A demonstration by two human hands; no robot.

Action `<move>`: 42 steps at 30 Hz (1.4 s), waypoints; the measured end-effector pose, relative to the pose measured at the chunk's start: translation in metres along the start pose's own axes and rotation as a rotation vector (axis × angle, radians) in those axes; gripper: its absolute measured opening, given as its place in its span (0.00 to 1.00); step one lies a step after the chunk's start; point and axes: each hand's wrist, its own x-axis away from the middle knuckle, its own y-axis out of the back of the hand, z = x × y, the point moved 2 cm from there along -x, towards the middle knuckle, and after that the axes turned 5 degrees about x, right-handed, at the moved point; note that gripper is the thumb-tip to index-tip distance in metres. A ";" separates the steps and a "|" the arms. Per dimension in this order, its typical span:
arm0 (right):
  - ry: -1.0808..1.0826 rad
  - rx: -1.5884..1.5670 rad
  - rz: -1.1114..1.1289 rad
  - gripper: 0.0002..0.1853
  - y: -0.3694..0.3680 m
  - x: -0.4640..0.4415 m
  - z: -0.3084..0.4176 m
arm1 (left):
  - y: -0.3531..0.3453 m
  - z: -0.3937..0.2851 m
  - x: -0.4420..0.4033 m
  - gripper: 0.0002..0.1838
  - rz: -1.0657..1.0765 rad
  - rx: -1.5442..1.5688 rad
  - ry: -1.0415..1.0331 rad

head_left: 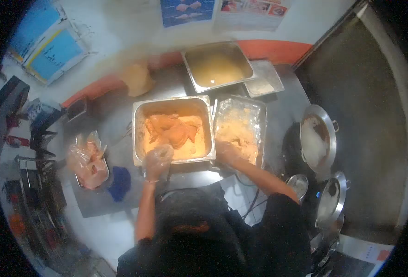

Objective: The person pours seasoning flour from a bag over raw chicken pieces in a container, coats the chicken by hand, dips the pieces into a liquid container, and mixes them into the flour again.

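Observation:
Orange-coated meat [174, 131] lies in orange-tinted flour or batter inside a deep metal pan [174, 161] in the middle of the steel table. My left hand [159, 160], in a clear plastic glove, is at the pan's near left edge, just below the meat; its fingers are too blurred to make out. Right of this pan is a shallower tray [263, 124] with pale, crumbly coating and some pieces [241, 136]. My right hand [228, 151], also gloved, reaches to the tray's near left side, and its fingertips blend with the coating.
A deep pan of yellowish liquid [220, 69] stands at the back beside a small flat tray [265, 78]. Raw meat in plastic [92, 166] and a blue cloth [119, 183] lie left. Large round metal pans [318, 138] stand right. The steel table [107, 124] meets the wall behind.

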 end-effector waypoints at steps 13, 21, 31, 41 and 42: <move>-0.193 -0.276 -0.147 0.11 0.062 0.024 -0.036 | 0.001 -0.007 -0.005 0.14 -0.011 0.028 0.198; -0.501 -0.791 -0.257 0.12 0.183 0.011 -0.083 | -0.001 -0.006 -0.008 0.11 -0.053 0.092 0.133; -0.467 -0.493 -0.494 0.14 0.269 -0.105 -0.166 | -0.010 0.019 0.003 0.09 -0.091 -0.096 -0.118; -0.594 -0.348 -0.330 0.19 0.137 -0.233 -0.231 | 0.001 0.009 -0.008 0.12 0.047 -0.111 0.204; -0.510 -0.266 -0.369 0.18 0.111 -0.237 -0.255 | 0.000 0.009 -0.007 0.11 -0.008 -0.259 0.040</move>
